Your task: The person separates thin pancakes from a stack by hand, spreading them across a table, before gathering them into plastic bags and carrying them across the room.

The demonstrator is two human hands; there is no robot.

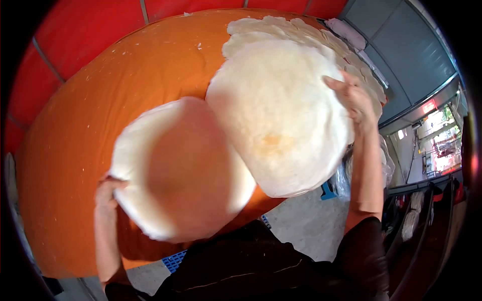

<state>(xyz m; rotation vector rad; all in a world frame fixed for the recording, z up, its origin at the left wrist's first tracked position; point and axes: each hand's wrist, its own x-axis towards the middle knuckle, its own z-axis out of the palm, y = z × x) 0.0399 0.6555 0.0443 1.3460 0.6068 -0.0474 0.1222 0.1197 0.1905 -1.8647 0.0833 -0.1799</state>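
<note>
Flatbread (183,170) up in the left hand (108,193), gripped at its left edge, and look at that broad dark shade across its middle! Over on the right, a bigger flatbread (281,118), caught at its right edge by the right hand (355,100), fingers bent onto the rim, a yellowish blotch low on its face. Edges meet from this angle; real contact, can't tell. The smaller one's over the orange bench (90,125), the bigger one juts past it above grey floor (306,223), overlapping sheets (251,30) spread beyond, red wall (90,40) behind!
</note>
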